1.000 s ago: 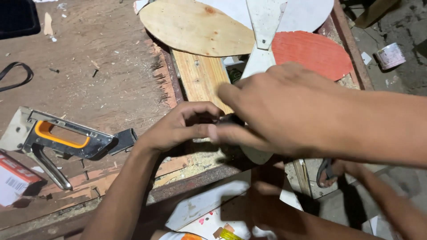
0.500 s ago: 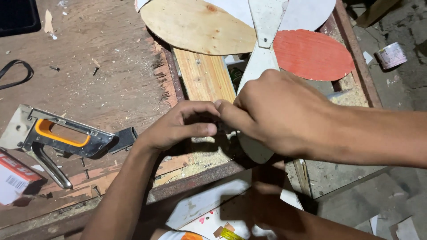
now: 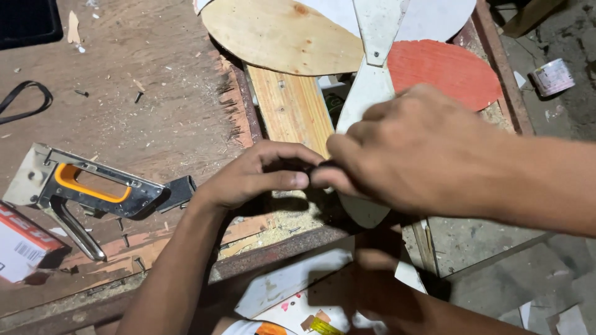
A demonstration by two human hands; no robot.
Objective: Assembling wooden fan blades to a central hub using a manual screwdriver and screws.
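Hands on upright white paddle

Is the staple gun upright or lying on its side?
On its side: the staple gun lies flat on the wooden workbench, orange grip and lever both showing.

A stapler with an orange grip lies on the worn wooden desk, near its left edge. Just left of it sits a red and white box, cut off by the frame. A black strap loops at the far left, and a dark tray fills the top left corner. A pale oval board and a red oval board lie at the top. A tape roll rests on the floor to the right.
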